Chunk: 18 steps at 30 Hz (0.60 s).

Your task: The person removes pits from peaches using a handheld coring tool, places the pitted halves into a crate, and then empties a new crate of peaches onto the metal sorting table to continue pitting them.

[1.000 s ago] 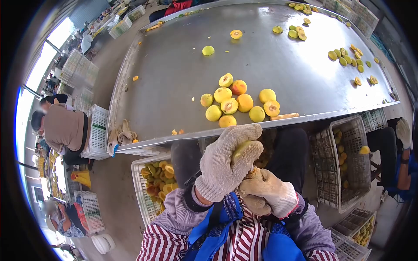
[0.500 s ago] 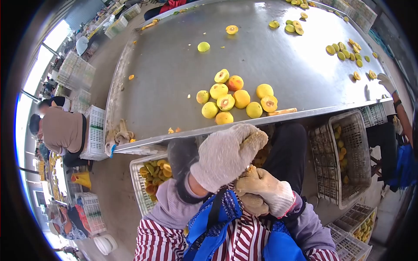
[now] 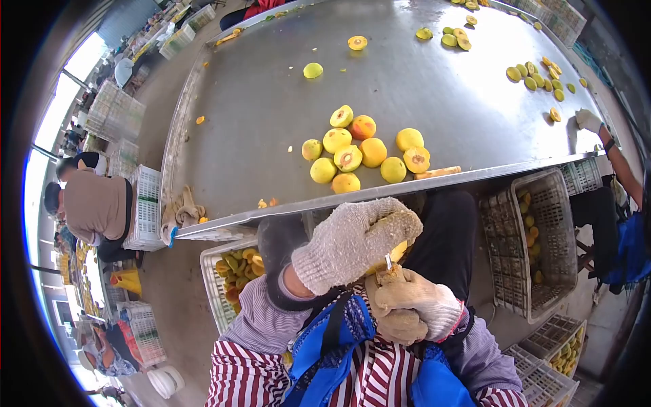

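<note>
My left hand [image 3: 356,241], in a pale knit glove, is closed round a yellow fruit [image 3: 400,252], of which only an edge shows below its fingers. My right hand [image 3: 413,305], also gloved, is closed on a small tool [image 3: 389,262] with a short metal tip that points up at the fruit; most of its handle is hidden. Both hands are close together over my lap, just below the table's edge. Whole and halved yellow fruits [image 3: 348,158] lie in a group on the metal table [image 3: 237,149], beside a light stick-like piece [image 3: 438,173].
Crates of fruit stand at my left [image 3: 215,285] and right [image 3: 498,271]. A co-worker's gloved hand [image 3: 588,121] is at the table's right edge. A person in a brown shirt [image 3: 98,203] sits at the far left. Gloves [image 3: 183,210] lie on the table's left corner.
Yellow fruit and the tool's metal tip now show between my hands. My left hand has shifted slightly. The co-worker's hand has moved left onto the table edge, and a fruit piece there is gone from view.
</note>
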Motion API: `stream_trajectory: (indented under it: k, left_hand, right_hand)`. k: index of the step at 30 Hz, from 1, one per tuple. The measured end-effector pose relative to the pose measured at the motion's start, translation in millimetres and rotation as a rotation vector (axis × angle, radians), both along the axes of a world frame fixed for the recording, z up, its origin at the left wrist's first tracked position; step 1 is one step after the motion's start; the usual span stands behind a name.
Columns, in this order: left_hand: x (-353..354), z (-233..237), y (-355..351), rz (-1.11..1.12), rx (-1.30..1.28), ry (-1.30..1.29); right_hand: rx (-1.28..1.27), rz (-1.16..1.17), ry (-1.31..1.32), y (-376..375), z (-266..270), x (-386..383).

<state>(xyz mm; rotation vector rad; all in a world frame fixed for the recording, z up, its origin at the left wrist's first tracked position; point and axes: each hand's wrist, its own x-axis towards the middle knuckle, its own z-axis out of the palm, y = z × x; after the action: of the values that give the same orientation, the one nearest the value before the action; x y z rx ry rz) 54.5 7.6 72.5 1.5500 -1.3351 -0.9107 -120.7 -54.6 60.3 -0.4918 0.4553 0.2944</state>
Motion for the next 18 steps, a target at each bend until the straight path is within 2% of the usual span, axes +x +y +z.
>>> stream_trajectory:
  k: [1,2,3,4,5,7,9,11,13,14,16,17,18]
  left_hand:
    - [-5,2,2,0.082,0.102,0.049]
    - [-10,0,3,0.138,0.032,-0.016]
    - [-14,0,4,0.134,0.036,-0.018]
    - [-19,1,4,0.174,-0.129,-0.197]
    - [-21,2,4,0.213,-0.293,-0.373]
    - [-18,-3,3,0.191,-0.344,-0.31]
    - [-13,-15,4,0.129,-0.501,-0.056]
    - [-15,-31,10,0.064,-0.542,-0.006]
    - [-33,-36,15,0.204,-0.527,0.551]
    - [-34,-35,19,0.205,-0.435,0.655]
    - [-30,-29,15,0.173,-0.348,0.69]
    - [-27,-24,11,0.139,-0.267,0.721]
    - [-26,-12,12,0.19,-0.09,0.648]
  right_hand:
    - [-0.008,-0.028,-0.01,1,1,0]
    - [-0.002,-0.03,-0.013,0,-3,-1]
    - [0.122,-0.006,-0.079,-4,-9,-4]
    - [0.241,0.022,-0.142,-7,-11,-6]
    - [0.24,0.02,-0.141,-5,-10,-7]
    - [0.152,-0.066,-0.113,0,-7,-9]
    - [0.184,-0.049,-0.132,-1,-7,-9]
    - [0.212,-0.037,-0.159,-3,-6,-8]
    - [0.199,-0.075,-0.136,0,-5,-9]
    - [0.202,-0.076,-0.135,0,-7,-11]
    - [0.353,-0.045,-0.177,-4,-13,-12]
    - [0.347,-0.043,-0.178,-6,-14,-12]
    - [0.372,-0.035,-0.208,-6,-17,-12]
